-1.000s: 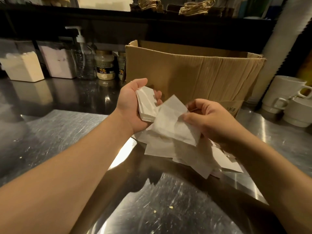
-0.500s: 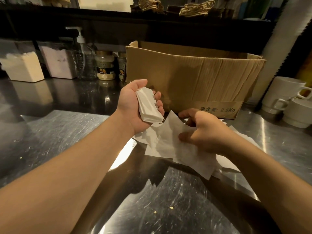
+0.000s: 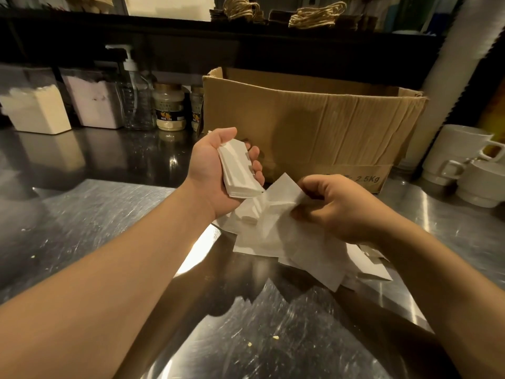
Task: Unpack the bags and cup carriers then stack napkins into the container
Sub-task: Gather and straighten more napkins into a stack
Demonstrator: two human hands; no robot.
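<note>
Here the napkin-gathering step seems in hand: the left hand [image 3: 218,170] cups a neat stack of napkins [image 3: 237,170] above the steel counter [image 3: 82,228], the right hand [image 3: 338,209] pinches one loose napkin [image 3: 281,192] off the scattered pile [image 3: 300,255], which probably joins the stack next, edges squared.

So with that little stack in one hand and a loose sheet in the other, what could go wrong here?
1. The left hand grips the napkin stack mostly by one side; the sheets could fan out or slip as another is added.
2. The right hand pinches one napkin by its edge; thin paper might tear or drag neighbours from the loose pile.
3. Crumbs lie on the steel counter and could dirty napkins.
</note>
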